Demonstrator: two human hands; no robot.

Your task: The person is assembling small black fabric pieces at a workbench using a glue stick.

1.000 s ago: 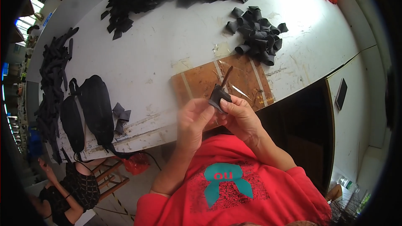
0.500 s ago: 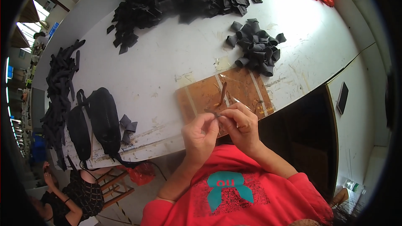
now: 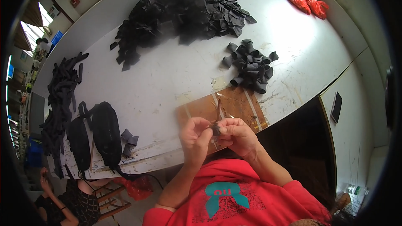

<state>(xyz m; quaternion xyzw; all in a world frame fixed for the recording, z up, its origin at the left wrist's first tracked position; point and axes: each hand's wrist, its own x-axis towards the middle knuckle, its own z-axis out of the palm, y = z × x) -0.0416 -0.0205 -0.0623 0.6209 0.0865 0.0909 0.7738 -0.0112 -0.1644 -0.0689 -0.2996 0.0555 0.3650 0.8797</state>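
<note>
My left hand (image 3: 194,140) and my right hand (image 3: 238,136) meet over the near edge of a brown board (image 3: 194,111). Between their fingertips they pinch a small dark fabric piece (image 3: 216,130), bent or folded, with most of it covered by the thumbs. Just beyond the fingers, a thin brown upright strip or tool (image 3: 219,109) stands out against the board; its kind is unclear. Farther off, touching the board's far right corner, lies a pile of curled dark fabric loops (image 3: 251,65).
A large heap of flat black fabric pieces (image 3: 184,12) covers the table's far side. Dark strips (image 3: 60,88), a black bag (image 3: 105,129) and a few small fabric pieces (image 3: 130,142) lie left. Red plastic bags (image 3: 307,4) are far right; a phone (image 3: 336,106) lies right. Someone sits lower left.
The view has tilted, so the table appears lower. My fingers have shifted on the fabric piece, and more of its dark surface shows between the thumbs.
</note>
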